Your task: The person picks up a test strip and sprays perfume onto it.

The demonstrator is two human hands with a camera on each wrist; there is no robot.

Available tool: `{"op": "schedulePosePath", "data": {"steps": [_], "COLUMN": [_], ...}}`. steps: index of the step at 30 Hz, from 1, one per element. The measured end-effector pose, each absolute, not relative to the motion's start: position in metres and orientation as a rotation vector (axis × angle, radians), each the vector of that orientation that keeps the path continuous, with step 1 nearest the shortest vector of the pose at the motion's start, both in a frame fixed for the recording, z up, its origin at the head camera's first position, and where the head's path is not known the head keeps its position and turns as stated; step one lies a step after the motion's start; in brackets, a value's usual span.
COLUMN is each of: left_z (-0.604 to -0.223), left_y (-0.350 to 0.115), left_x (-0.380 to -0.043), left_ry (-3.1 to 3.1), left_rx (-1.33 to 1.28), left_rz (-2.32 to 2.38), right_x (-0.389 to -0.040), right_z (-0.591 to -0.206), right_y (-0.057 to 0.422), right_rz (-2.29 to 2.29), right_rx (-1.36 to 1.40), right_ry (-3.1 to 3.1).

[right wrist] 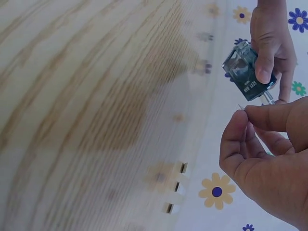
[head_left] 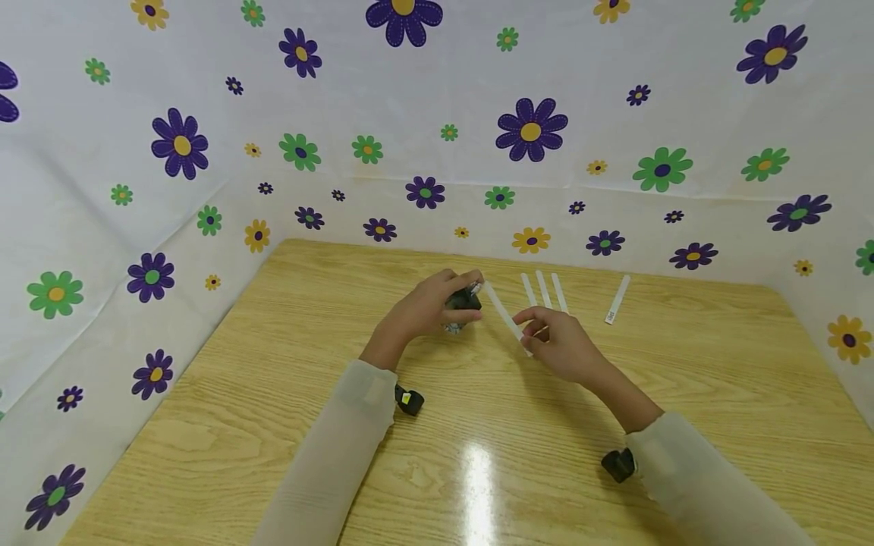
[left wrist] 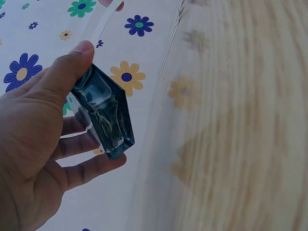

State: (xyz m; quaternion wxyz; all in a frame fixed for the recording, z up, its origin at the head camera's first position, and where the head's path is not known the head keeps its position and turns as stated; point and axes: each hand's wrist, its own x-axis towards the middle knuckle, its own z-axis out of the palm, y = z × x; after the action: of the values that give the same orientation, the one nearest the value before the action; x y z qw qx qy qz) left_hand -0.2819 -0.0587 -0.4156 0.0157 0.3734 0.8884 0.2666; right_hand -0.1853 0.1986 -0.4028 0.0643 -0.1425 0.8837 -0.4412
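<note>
In the right wrist view I'm reading "SEXY MAN" upside down on the glass bottle (right wrist: pixel 244 73); print on the far-right white strip (head_left: pixel 618 298) is coming through too small to read.

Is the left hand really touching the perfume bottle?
Touching: the left wrist view shows the left hand gripping the perfume bottle, thumb and fingers against its sides.
</note>
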Motion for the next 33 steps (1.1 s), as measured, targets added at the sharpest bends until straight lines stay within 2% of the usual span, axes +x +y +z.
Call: {"op": "schedulePosePath", "data": {"steps": [22, 33], "left_z": [-0.4118, -0.4122], "left_y": [-0.0584, -0.0593], "left_x": [-0.2795, -0.2815], "left_ry": [2.732, 2.763], "left_rx": [1.137, 1.22], "left_rz": [0.854, 0.866], "right_x": [-0.185, -0.185], "right_z": [-0.4022, -0.4015], "right_y": [0.1995, 0.1991], "right_rz": [-1.314, -1.318], "right_rx": [-0.399, -0.391], "right_ry": [2.677, 2.683]}}
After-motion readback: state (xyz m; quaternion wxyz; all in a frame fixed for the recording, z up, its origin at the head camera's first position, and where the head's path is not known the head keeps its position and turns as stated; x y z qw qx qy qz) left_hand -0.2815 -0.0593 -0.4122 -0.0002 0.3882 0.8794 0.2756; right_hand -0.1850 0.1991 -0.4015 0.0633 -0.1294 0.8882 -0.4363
